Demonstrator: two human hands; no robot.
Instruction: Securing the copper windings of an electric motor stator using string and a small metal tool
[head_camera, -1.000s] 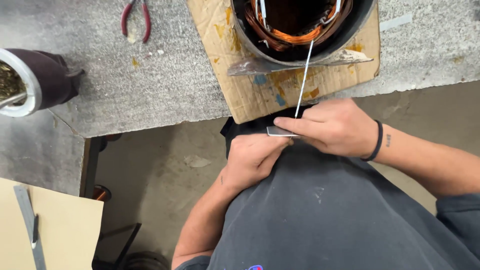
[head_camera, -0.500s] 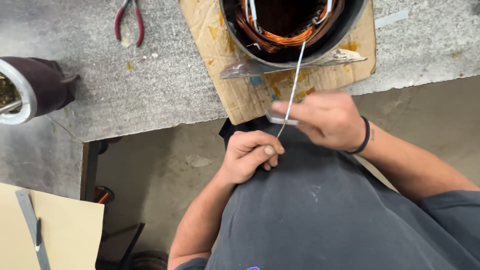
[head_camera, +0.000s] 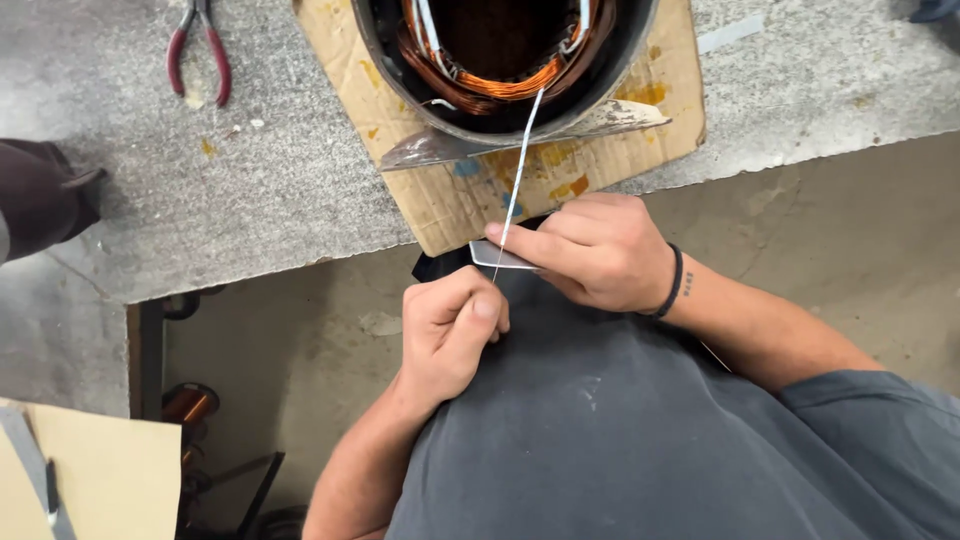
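While pinched shut in left hand (head_camera: 452, 335), white strip (head_camera: 517, 170) drawn taut from stator (head_camera: 500, 60); right hand (head_camera: 590, 250) closed on blade (head_camera: 497, 255).

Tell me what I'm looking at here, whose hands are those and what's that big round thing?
The camera sits on a person's head and looks down, so you see their own two hands. The left hand pinches a thin white strip that runs up into a big round metal shell packed with shiny copper wire. The right hand holds a small flat grey piece. The shell sits on cardboard on a grey workbench. Red-handled pliers lie nearby.
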